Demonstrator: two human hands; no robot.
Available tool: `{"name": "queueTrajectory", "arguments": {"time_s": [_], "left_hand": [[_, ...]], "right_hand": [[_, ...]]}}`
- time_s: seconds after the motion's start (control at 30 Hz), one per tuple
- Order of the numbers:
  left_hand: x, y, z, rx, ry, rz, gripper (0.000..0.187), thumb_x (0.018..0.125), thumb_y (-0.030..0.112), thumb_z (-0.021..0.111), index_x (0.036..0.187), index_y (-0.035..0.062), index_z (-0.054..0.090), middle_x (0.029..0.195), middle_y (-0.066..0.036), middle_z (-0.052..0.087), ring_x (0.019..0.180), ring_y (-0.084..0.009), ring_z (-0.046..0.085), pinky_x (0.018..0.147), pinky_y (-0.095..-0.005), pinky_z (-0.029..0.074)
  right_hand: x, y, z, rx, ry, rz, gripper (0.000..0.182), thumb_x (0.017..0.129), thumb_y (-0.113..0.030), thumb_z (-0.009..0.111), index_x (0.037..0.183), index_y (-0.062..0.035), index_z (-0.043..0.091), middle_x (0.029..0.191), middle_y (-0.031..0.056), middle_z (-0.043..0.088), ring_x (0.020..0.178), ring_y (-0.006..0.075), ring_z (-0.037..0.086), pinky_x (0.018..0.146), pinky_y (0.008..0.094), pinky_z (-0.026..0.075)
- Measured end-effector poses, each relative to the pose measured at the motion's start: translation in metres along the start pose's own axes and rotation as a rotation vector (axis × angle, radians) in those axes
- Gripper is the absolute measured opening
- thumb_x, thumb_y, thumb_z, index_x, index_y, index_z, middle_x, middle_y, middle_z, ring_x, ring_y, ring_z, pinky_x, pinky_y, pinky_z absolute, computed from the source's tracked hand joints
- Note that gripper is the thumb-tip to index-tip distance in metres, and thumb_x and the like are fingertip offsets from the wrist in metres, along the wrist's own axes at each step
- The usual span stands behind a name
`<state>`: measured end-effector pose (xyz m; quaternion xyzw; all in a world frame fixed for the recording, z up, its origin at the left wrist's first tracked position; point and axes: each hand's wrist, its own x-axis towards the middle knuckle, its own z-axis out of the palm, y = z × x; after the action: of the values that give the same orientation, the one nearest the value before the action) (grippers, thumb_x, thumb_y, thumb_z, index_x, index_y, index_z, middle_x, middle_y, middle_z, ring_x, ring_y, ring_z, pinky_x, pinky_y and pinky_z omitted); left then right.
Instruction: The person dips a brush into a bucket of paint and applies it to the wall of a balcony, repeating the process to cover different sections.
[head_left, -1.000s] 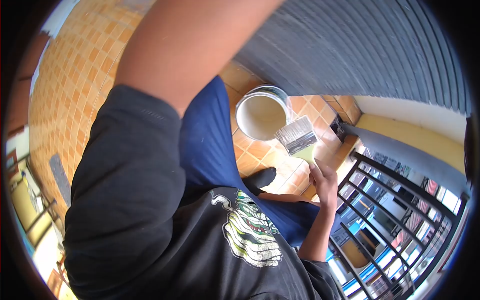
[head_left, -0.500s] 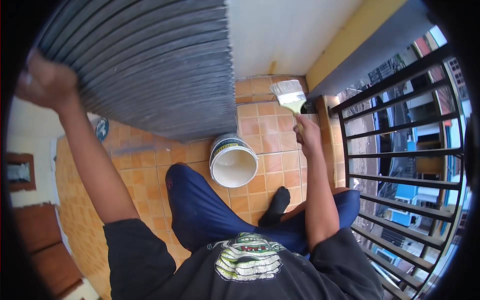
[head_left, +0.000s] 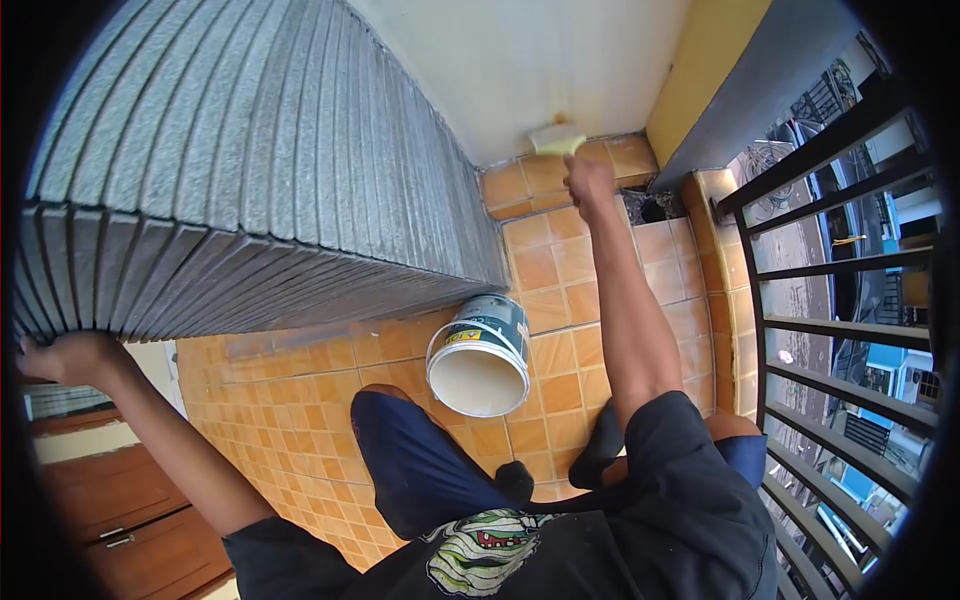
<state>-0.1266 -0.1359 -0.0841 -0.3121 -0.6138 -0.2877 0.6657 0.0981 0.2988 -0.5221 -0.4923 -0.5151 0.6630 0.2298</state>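
My right hand (head_left: 588,178) is stretched forward and grips a paintbrush (head_left: 556,139) with a pale green handle. Its bristles press against the white wall (head_left: 520,60) just above the floor tiles. My left hand (head_left: 62,355) reaches out to the left and grips the edge of a grey ribbed wall section (head_left: 240,170). An open paint bucket (head_left: 482,352) with cream-white paint stands on the orange tiled floor (head_left: 560,290) between the grey wall and my right arm. My legs in dark blue trousers are folded below the bucket.
A black metal railing (head_left: 840,300) runs along the right side, with a yellow and grey ledge (head_left: 720,90) above it. A floor drain hole (head_left: 650,207) lies in the corner near the brush. Wooden cabinet doors (head_left: 120,520) show at the lower left.
My right hand has pushed the brush forward from mid-air to the base of the white wall. My head has leaned forward and down, and my left hand now sits lower on the grey edge.
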Motion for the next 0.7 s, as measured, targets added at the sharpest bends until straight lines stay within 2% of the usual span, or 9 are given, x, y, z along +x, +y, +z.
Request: {"name": "queueTrajectory", "arguments": {"time_s": [0.1, 0.2, 0.33, 0.4, 0.43, 0.53, 0.57, 0.63, 0.7], "left_hand": [[0.007, -0.032, -0.007, -0.004, -0.005, -0.044, 0.036, 0.099, 0.013, 0.043, 0.122, -0.0122, 0.057, 0.118, -0.027, 0.061, 0.105, -0.0352, 0.059, 0.099, -0.0453, 0.047], [0.015, -0.071, -0.016, 0.000, -0.024, -0.059, 0.035, 0.099, 0.013, 0.045, 0.119, -0.0120, 0.060, 0.116, -0.025, 0.063, 0.102, -0.0319, 0.061, 0.097, -0.0430, 0.049], [0.044, -0.156, -0.031, -0.022, -0.049, -0.065, 0.035, 0.099, 0.014, 0.047, 0.115, -0.0118, 0.064, 0.114, -0.021, 0.067, 0.098, -0.0276, 0.063, 0.095, -0.0398, 0.051], [0.057, -0.180, -0.039, -0.025, -0.072, -0.037, 0.035, 0.098, 0.015, 0.048, 0.113, -0.0116, 0.066, 0.113, -0.020, 0.068, 0.096, -0.0254, 0.064, 0.094, -0.0382, 0.053], [0.057, -0.145, -0.032, -0.044, -0.039, 0.055, 0.036, 0.099, 0.016, 0.046, 0.112, -0.0104, 0.067, 0.111, -0.019, 0.069, 0.095, -0.0248, 0.064, 0.095, -0.0383, 0.052], [0.026, -0.041, -0.013, 0.192, -0.137, 0.071, 0.042, 0.100, 0.020, 0.040, 0.117, -0.0084, 0.066, 0.116, -0.018, 0.068, 0.099, -0.0223, 0.061, 0.092, -0.0386, 0.049], [0.021, -0.025, -0.007, 0.056, -0.076, -0.062, 0.043, 0.100, 0.019, 0.039, 0.121, -0.0088, 0.063, 0.120, -0.019, 0.066, 0.102, -0.0229, 0.060, 0.093, -0.0392, 0.049], [0.023, -0.009, -0.004, -0.176, -0.108, -0.170, 0.050, 0.104, 0.021, 0.036, 0.142, -0.0096, 0.040, 0.138, -0.024, 0.051, 0.120, -0.0314, 0.056, 0.105, -0.0447, 0.050], [0.009, 0.035, 0.001, -0.019, -0.078, -0.167, 0.052, 0.104, 0.020, 0.036, 0.149, -0.0052, 0.034, 0.144, -0.026, 0.045, 0.127, -0.0353, 0.052, 0.110, -0.0477, 0.045]], "right_hand": [[-0.053, -0.092, -0.008, 0.061, 0.060, -0.088, 0.029, 0.092, -0.028, 0.067, 0.082, -0.0007, 0.069, 0.063, 0.0053, 0.058, 0.050, 0.0143, 0.049, 0.045, 0.0333, 0.036], [-0.102, -0.134, -0.027, 0.311, -0.072, -0.214, 0.038, 0.092, -0.030, 0.071, 0.108, 0.0046, 0.071, 0.064, -0.0002, 0.055, 0.049, 0.0045, 0.040, 0.042, 0.0229, 0.027], [-0.081, -0.093, -0.009, 0.185, -0.013, -0.238, 0.034, 0.094, -0.033, 0.069, 0.099, 0.0004, 0.074, 0.065, 0.0012, 0.057, 0.051, 0.0072, 0.045, 0.048, 0.0259, 0.034], [-0.026, -0.017, 0.010, 0.076, 0.045, -0.176, 0.038, 0.095, -0.036, 0.066, 0.091, 0.0017, 0.072, 0.064, 0.0056, 0.059, 0.064, 0.0129, 0.055, 0.062, 0.0324, 0.044], [-0.003, 0.025, 0.016, 0.064, 0.034, -0.158, 0.034, 0.095, -0.035, 0.067, 0.090, -0.0024, 0.072, 0.062, 0.0017, 0.057, 0.052, 0.0095, 0.047, 0.045, 0.0279, 0.035], [0.025, 0.107, 0.012, -0.166, 0.130, -0.191, 0.039, 0.095, -0.037, 0.065, 0.090, 0.0013, 0.073, 0.064, 0.0050, 0.060, 0.056, 0.0128, 0.052, 0.053, 0.0323, 0.042], [0.031, 0.130, 0.009, -0.208, 0.172, -0.149, 0.040, 0.095, -0.036, 0.065, 0.089, 0.0018, 0.073, 0.064, 0.0052, 0.060, 0.056, 0.0129, 0.052, 0.055, 0.0329, 0.042], [0.027, 0.136, 0.009, -0.238, 0.214, -0.089, 0.040, 0.095, -0.036, 0.065, 0.091, 0.0028, 0.074, 0.066, 0.0081, 0.062, 0.058, 0.0162, 0.056, 0.058, 0.0348, 0.044], [0.022, 0.135, 0.009, -0.227, 0.212, -0.050, 0.040, 0.094, -0.035, 0.064, 0.093, 0.0038, 0.075, 0.069, 0.0133, 0.066, 0.062, 0.0224, 0.062, 0.062, 0.0374, 0.048]]}}
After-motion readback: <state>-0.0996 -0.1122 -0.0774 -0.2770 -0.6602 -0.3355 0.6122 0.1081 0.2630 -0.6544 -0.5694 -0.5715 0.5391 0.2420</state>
